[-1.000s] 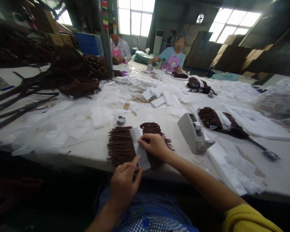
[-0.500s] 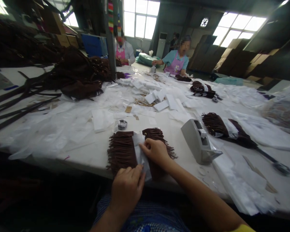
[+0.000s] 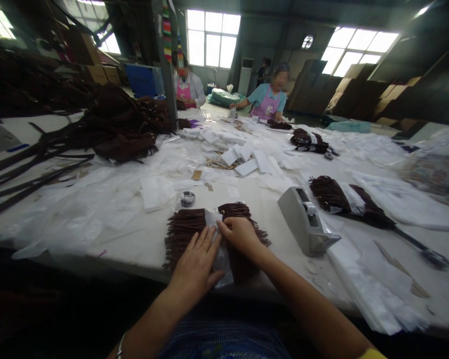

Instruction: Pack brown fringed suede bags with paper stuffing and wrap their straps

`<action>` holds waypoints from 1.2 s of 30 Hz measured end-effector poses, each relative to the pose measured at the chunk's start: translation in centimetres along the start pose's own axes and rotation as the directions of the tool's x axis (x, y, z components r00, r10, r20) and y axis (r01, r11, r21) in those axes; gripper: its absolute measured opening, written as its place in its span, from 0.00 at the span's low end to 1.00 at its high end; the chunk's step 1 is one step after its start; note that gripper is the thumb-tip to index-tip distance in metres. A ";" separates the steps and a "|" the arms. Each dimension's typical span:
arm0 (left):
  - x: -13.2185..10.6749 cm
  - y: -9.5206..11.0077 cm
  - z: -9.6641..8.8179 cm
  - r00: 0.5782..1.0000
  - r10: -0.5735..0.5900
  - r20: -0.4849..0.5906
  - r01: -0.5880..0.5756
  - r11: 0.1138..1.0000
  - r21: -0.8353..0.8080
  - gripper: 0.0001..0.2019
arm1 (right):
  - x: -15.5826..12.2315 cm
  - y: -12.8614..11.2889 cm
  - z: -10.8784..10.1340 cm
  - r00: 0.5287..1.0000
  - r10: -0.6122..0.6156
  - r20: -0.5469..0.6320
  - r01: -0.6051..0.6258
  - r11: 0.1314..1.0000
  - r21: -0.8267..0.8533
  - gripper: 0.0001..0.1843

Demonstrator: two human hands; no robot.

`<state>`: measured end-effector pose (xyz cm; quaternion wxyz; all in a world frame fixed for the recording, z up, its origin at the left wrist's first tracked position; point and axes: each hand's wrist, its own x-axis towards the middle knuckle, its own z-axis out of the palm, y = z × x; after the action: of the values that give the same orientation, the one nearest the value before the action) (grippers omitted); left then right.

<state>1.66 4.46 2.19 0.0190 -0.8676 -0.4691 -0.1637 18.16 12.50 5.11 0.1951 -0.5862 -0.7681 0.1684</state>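
Note:
A dark brown fringed piece (image 3: 183, 230) lies at the near edge of the white table (image 3: 142, 244), with a white wrapping sheet (image 3: 214, 219) folded over its middle. My left hand (image 3: 196, 262) rests flat on the sheet and the fringe, fingers stretched out. My right hand (image 3: 240, 235) sits just to the right of it, fingers curled and pinching the sheet's edge on top of the fringe.
A grey tape dispenser (image 3: 305, 222) stands to the right. Beyond it lies another wrapped fringed piece (image 3: 344, 199). Clear bags and white sheets (image 3: 243, 159) cover the table. Brown leather goods (image 3: 112, 124) pile up at left. Two people (image 3: 267, 97) work at the far end.
My left hand has moved up from the table's edge and spread flat onto the sheet and fringe. My right hand has stayed on the sheet, shifting slightly.

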 end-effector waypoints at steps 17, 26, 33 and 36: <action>0.2 -1.3 0.7 0.999 0.004 0.035 -0.001 0.995 -0.097 0.38 | -11.4 15.5 -15.5 0.770 0.203 -0.605 -0.383 0.905 -0.184 0.21; 0.2 -2.4 2.3 0.998 0.061 0.022 -0.059 0.994 -0.094 0.35 | -11.5 18.6 -14.7 0.789 0.587 -0.182 -0.349 0.672 0.653 0.23; 0.1 -2.4 2.4 0.998 0.059 0.031 -0.056 0.995 -0.086 0.34 | -12.3 16.1 -15.5 0.746 0.637 -0.195 -0.230 0.521 0.822 0.19; 0.1 -2.5 2.5 0.998 0.068 0.017 -0.066 0.993 -0.093 0.35 | -14.3 15.0 -15.7 0.688 0.677 -0.260 -0.195 0.518 0.833 0.17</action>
<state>0.31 6.44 -0.42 -0.0205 -0.8844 -0.4319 -0.1760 41.85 3.01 9.94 0.5819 -0.6538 -0.3481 0.3357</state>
